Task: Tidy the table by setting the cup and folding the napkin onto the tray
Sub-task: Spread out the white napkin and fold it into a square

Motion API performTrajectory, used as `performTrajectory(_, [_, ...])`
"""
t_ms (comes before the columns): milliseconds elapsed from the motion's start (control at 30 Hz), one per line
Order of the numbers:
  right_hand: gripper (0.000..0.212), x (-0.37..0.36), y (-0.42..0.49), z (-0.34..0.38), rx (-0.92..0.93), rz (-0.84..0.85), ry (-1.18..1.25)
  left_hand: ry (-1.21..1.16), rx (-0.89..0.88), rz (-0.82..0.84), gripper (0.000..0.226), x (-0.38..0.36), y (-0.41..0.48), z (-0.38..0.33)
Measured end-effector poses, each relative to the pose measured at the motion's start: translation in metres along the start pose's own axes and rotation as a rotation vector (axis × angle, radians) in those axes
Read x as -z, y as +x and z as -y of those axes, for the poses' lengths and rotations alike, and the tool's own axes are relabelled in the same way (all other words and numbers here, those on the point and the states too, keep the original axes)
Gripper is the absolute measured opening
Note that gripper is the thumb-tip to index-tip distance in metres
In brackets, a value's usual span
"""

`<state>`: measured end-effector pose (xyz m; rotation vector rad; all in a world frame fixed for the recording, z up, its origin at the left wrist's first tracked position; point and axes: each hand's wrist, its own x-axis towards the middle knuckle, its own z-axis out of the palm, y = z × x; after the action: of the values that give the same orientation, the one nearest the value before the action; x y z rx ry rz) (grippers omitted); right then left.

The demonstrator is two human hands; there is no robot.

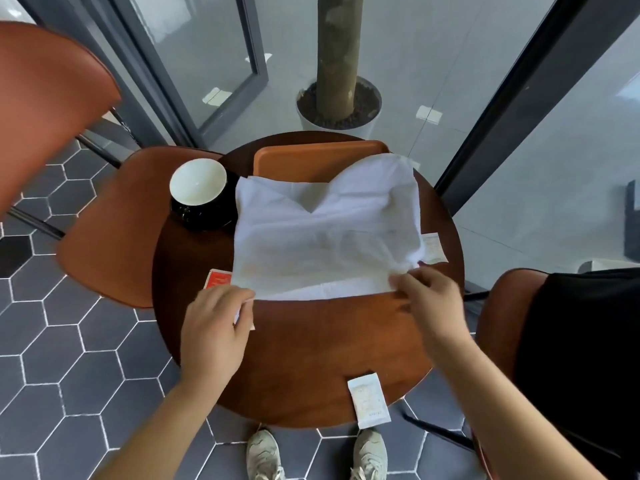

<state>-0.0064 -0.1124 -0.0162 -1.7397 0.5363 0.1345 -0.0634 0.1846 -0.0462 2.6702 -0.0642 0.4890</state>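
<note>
A white napkin (pixel 325 233) lies spread over the middle of the round wooden table (pixel 311 348), its far edge draped over the orange tray (pixel 311 159) at the back. A white cup (pixel 198 183) sits on a black saucer (pixel 207 214) left of the napkin, off the tray. My left hand (pixel 216 327) pinches the napkin's near left corner. My right hand (pixel 429 303) pinches the near right corner, where the cloth bunches slightly.
A white packet (pixel 369 400) lies at the table's near edge, another (pixel 433 247) pokes out right of the napkin, and a red packet (pixel 217 279) lies at its left. Brown chairs (pixel 114 230) stand left and right. A potted tree trunk (pixel 337 98) stands behind the table.
</note>
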Motion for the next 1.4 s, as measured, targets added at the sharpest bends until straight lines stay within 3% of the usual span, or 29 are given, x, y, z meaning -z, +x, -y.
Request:
performTrajectory(100, [0.015, 0.023, -0.014, 0.014, 0.066, 0.076, 0.220, -0.057, -0.030, -0.124, 0.016, 0.012, -0.008, -0.002])
performTrajectory(167, [0.011, 0.033, -0.019, -0.001, -0.083, 0.101, 0.253, -0.016, -0.023, -0.093, 0.018, 0.012, -0.014, -0.004])
performTrajectory(267, [0.005, 0.042, -0.023, -0.037, -0.354, 0.073, 0.101, 0.038, -0.012, -0.020, 0.016, 0.004, -0.025, 0.000])
performTrajectory(333, [0.009, 0.047, -0.019, -0.054, -0.402, -0.023, 0.103, 0.051, -0.043, 0.032, 0.034, 0.000, -0.029, 0.006])
performTrajectory(433, [0.021, 0.049, -0.008, -0.061, -0.342, -0.158, -0.015, 0.074, -0.110, 0.104, 0.047, -0.002, -0.039, 0.017])
performTrajectory(567, [0.041, 0.040, 0.009, -0.051, -0.237, -0.175, -0.348, 0.104, -0.109, 0.190, 0.056, -0.002, -0.054, 0.023])
performTrajectory(733, [0.015, 0.034, 0.023, -0.047, -0.108, -0.103, -0.454, 0.171, 0.058, 0.250, 0.069, -0.004, -0.071, 0.028])
performTrajectory(833, [0.013, 0.044, 0.017, -0.034, -0.004, -0.133, -0.159, 0.148, 0.090, 0.179, 0.061, 0.001, -0.074, 0.031])
performTrajectory(933, [0.014, 0.066, 0.000, -0.015, 0.172, -0.225, 0.101, 0.154, 0.048, 0.043, 0.033, 0.010, -0.071, 0.030])
performTrajectory(1067, [0.018, 0.092, -0.019, -0.021, 0.166, -0.257, 0.150, 0.128, -0.066, 0.000, 0.034, 0.017, -0.068, 0.032])
performTrajectory(1200, [0.014, 0.103, -0.020, -0.036, 0.079, -0.281, 0.213, 0.083, 0.007, 0.045, 0.030, 0.023, -0.064, 0.026])
performTrajectory(1400, [0.033, 0.104, -0.014, -0.037, 0.104, -0.103, 0.161, 0.017, 0.056, 0.153, 0.015, 0.031, -0.057, 0.034])
